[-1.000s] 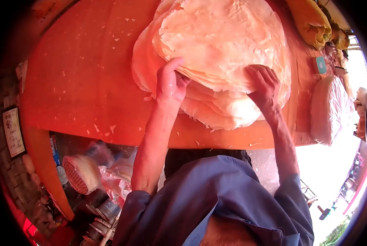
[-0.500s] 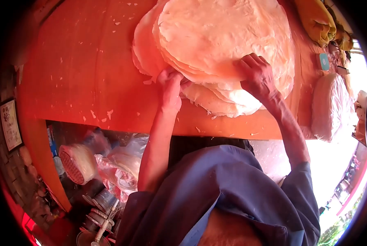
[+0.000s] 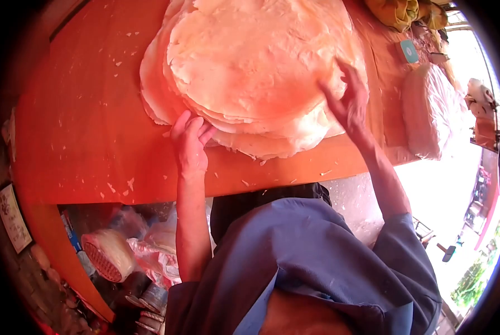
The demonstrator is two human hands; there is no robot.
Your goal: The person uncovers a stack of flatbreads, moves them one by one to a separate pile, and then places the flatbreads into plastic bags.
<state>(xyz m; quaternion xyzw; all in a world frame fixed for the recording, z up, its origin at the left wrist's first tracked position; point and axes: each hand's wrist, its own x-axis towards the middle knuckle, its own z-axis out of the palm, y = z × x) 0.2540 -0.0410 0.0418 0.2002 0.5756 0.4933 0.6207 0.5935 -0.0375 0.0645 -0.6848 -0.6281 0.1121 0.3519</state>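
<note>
A stack of large, thin, round flatbreads (image 3: 255,67) with ragged edges lies on the orange table (image 3: 88,151). At the stack's lower left edge is my left hand (image 3: 191,139), palm side partly up, with its fingers apart and their tips right at the sheets' rims. My right hand (image 3: 350,103) is over the right side of the top flatbread, thumb and fingers spread. Nothing shows between the fingers of either hand. Below the top sheets, the edges of several lower flatbreads stick out unevenly toward me.
Pale crumbs and flakes dot the tabletop. A plastic-wrapped bundle (image 3: 431,111) stands at the right end, near a small teal box (image 3: 409,51) and a yellowish cloth (image 3: 394,12). Under the table lie plastic bags (image 3: 156,254) and a wrapped round package (image 3: 107,255).
Both hands have let go of the flatbread edge and opened. My left hand has shifted outward from the stack's lower edge. The whole view has swung, moving the stack left.
</note>
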